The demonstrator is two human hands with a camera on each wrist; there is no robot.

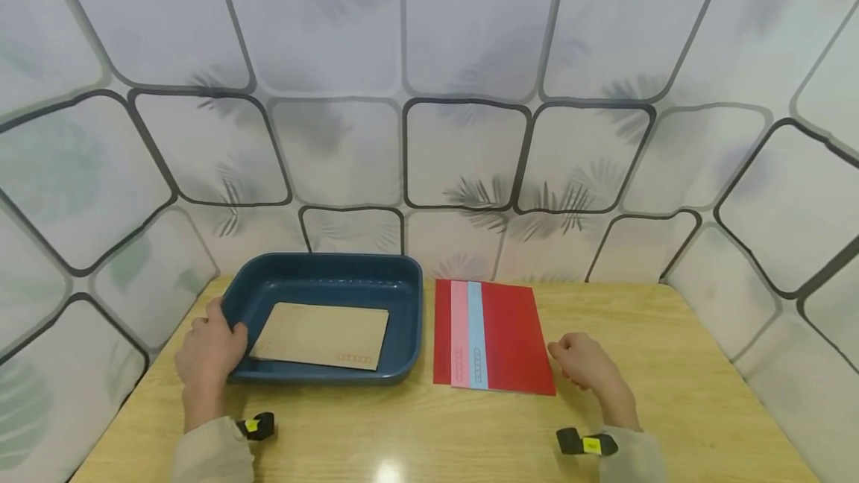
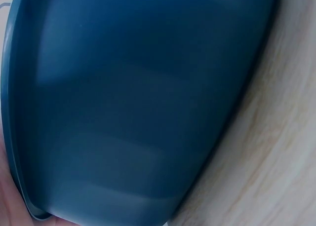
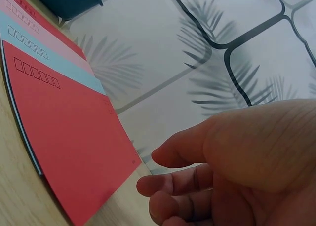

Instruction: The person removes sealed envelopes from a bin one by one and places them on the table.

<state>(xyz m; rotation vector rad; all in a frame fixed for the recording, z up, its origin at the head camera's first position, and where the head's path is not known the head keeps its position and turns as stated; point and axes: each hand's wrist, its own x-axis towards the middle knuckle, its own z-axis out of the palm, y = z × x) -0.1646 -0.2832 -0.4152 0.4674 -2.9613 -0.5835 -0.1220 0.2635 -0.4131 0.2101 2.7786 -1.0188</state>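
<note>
Left hand [image 1: 211,347] grips — right hand [image 1: 587,365] half-curled

The left sleeve [image 1: 215,453] and right sleeve [image 1: 631,457] are plain pale beige, each ending beside a black wrist mount [image 1: 265,425] marked with a yellow label [image 1: 252,425].

Blue tray [image 2: 123,112] cut off, left-wrist view
</note>
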